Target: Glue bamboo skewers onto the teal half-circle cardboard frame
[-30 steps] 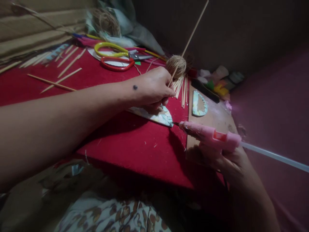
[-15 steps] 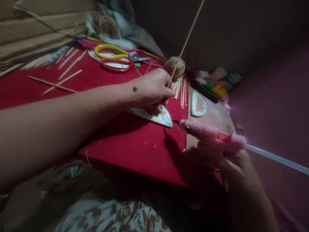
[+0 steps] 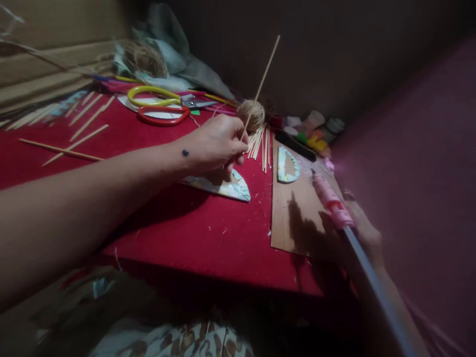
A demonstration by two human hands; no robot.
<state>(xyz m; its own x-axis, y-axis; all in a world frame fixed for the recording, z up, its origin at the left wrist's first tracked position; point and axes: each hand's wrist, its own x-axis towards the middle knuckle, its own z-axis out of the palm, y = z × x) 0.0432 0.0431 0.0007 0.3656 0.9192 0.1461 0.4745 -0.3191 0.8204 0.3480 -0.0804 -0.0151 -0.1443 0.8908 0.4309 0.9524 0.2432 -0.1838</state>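
The red table (image 3: 178, 243) has bare room along its front edge. On its right lies a brown board (image 3: 281, 213). Above that, the right hand (image 3: 365, 225) grips a pink glue gun (image 3: 332, 199). The curved piece (image 3: 230, 189), brown with a pale patterned rim, lies flat, partly hidden by the left hand (image 3: 221, 141), which pinches a thin tilted stick (image 3: 262, 84). Scissors (image 3: 184, 102), a twine ball (image 3: 252, 116) and loose sticks (image 3: 256, 141) crowd the space behind.

One left hand (image 3: 219, 143) and one right hand (image 3: 366, 230) show, with one glue gun (image 3: 331, 201), one glue stick (image 3: 374, 282), one pair of scissors (image 3: 186, 103), two balls of twine (image 3: 251, 116), two pale-edged pieces (image 3: 288, 166), one board (image 3: 284, 218), one held stick (image 3: 261, 84) and two crossed sticks (image 3: 68, 150); the remaining sticks (image 3: 256, 141) overlap beyond counting.
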